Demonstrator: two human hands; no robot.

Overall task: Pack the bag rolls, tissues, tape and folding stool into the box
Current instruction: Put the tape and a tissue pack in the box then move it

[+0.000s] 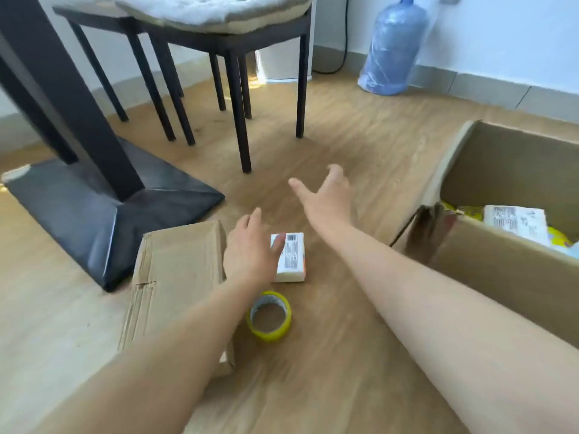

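Forearms: both reach out from the bottom edge over the wooden floor (344,145).
Tape: yellow roll of tape (268,315) lies flat on the floor between the arms, untouched, just beside the flat cardboard package (175,277).
Tissues: a white tissue pack (290,257) lies on the floor just beyond the tape.
Left hand: left hand (250,245) is spread, fingertips laid on the pack's left edge, not closed round it.
Right hand: right hand (326,195) hangs open and empty past the pack, fingers splayed.
Box: open box (488,264) stands to the right, already holding another labelled pack and some yellow wrapping.
Step in hand: picking up the remaining tissues, by the look of it.
Next move: close the left hand on the pack, lift it, carry it right over the box wall.
Folding stool: cannot tell; possibly inside the flat package.
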